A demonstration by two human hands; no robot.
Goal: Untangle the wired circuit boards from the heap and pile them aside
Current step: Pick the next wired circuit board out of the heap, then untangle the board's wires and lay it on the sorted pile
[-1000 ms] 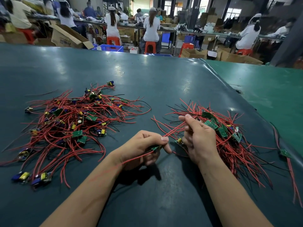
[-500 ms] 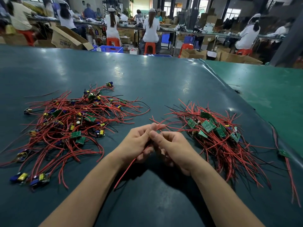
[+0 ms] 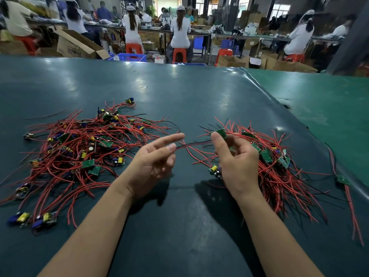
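Two hands up | right hand (image 3: 235, 156) pinches board (image 3: 220, 133) above right pile (image 3: 279, 166) | left hand (image 3: 153, 158) loose, wires (image 3: 191, 145) at fingertips | I expect snagging on pile if yanked.

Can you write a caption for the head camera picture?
Right hand pinches a circuit board, its wires trailing to the open left hand.

a dark teal table (image 3: 199, 92) carries two heaps of red-wired circuit boards (image 3: 79, 148), (image 3: 279, 162).
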